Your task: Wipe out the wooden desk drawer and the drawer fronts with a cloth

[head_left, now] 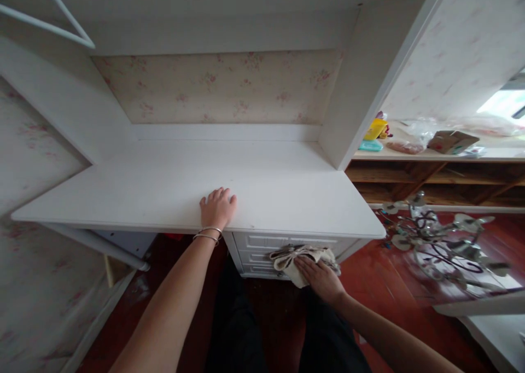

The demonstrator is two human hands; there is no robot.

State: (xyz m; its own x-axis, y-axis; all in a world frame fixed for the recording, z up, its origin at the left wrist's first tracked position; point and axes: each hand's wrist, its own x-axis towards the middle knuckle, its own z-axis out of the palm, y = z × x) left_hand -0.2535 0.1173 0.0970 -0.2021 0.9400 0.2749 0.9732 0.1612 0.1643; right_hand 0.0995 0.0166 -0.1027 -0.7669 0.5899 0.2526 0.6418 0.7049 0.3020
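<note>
My left hand (pixel 216 208) rests flat, palm down, on the front edge of a white desk top (pixel 172 181); two thin bangles sit on that wrist. My right hand (pixel 320 277) presses a crumpled beige cloth (pixel 292 258) against the white drawer fronts (pixel 262 250) under the desk's right side. The cloth is bunched under my fingers and covers part of the drawer unit.
A white shelf unit frames the desk, with floral wallpaper (pixel 221 88) behind it. To the right stand a wooden shelf (pixel 430 170) bearing boxes and bags, and a metal chandelier (pixel 438 242) lying on the red floor. A white hanger (pixel 61 23) hangs at upper left.
</note>
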